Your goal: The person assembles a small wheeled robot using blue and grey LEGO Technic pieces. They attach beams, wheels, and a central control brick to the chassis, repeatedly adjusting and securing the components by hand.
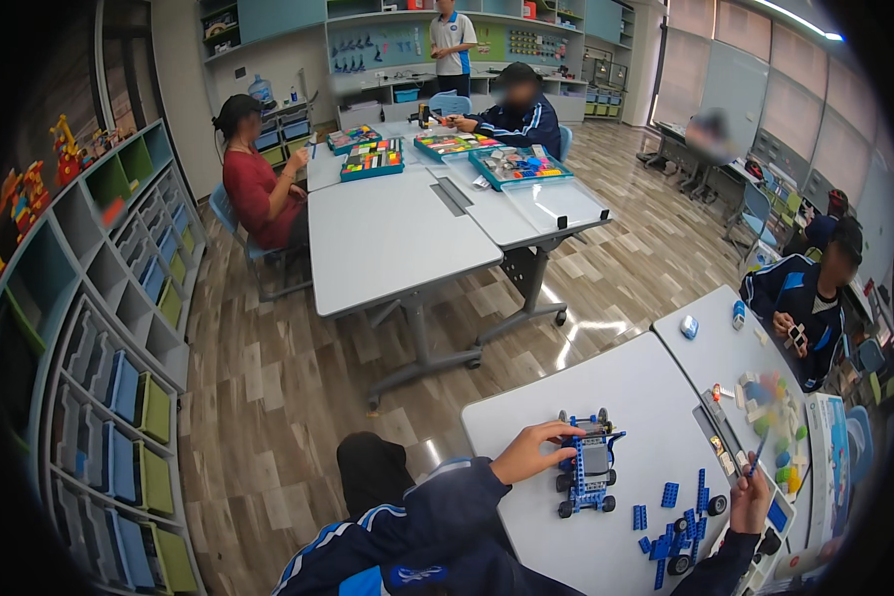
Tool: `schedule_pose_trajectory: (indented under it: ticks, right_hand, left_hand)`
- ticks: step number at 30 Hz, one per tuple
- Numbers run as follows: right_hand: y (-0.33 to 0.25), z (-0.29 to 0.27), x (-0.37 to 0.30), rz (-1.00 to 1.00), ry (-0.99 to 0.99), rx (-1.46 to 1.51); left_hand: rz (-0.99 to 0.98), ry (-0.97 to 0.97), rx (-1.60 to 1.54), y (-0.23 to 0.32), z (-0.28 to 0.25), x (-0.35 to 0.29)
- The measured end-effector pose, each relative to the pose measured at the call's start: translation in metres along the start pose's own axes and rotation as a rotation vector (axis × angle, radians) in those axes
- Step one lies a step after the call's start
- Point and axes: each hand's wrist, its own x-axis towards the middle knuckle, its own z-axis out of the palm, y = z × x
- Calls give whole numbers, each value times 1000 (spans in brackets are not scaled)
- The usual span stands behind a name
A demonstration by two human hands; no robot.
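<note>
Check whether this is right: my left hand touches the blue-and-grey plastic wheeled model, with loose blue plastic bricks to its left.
One error: the head view shows the loose blue plastic bricks to the right of the blue-and-grey plastic wheeled model, which your left hand touches.

White tables (397,243) stand on a wood-patterned floor (268,397), grey shelving (159,333) along the left

Piece (755,458) in right grip (750,501), indistinct
</note>
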Motion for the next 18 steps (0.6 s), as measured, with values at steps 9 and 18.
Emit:
schedule_pose_trajectory:
  ticks: [9, 18]
  right_hand:
    - [42, 19, 0, 175, -113, 155]
    - [52, 73, -30, 358, -345, 173]
  left_hand:
    - [-29, 53, -15, 6, 9, -10]
    - [6, 60, 6, 9, 18, -23]
